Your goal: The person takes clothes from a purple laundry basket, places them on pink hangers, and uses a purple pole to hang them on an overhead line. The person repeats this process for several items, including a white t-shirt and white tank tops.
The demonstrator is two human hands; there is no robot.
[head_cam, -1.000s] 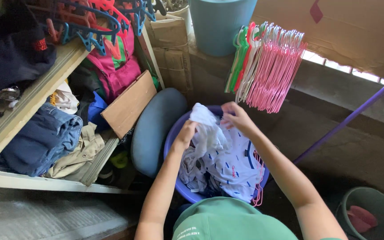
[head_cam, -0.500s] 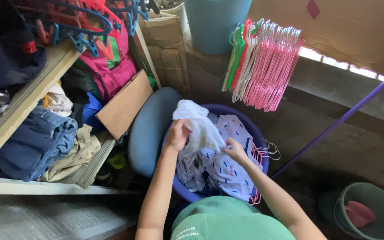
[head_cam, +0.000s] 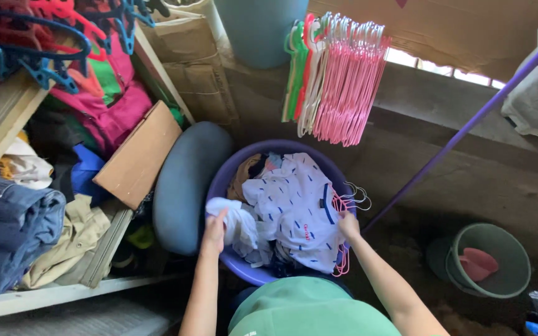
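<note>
A purple laundry basin (head_cam: pixel 219 180) full of clothes sits on the floor below me. On top lies a white shirt with small blue marks (head_cam: pixel 294 211). My left hand (head_cam: pixel 214 230) grips a bunched white cloth (head_cam: pixel 235 219) at the basin's left rim. My right hand (head_cam: pixel 347 225) is at the shirt's right edge, touching pink wire hangers (head_cam: pixel 342 249) that lie on the basin's right rim; whether it grips the shirt or a hanger I cannot tell.
A bundle of pink, white and green hangers (head_cam: pixel 337 81) hangs above the basin. A purple pole (head_cam: pixel 468 127) slants to the right. A green bucket (head_cam: pixel 490 261) stands at right. Left are a grey-blue cushion (head_cam: pixel 185 186), cardboard (head_cam: pixel 138 155) and shelves of folded clothes (head_cam: pixel 14 230).
Both hands came down from holding the white garment up. The patterned shirt now lies spread on the pile, the left hand went to the left rim and the right to the hangers.
</note>
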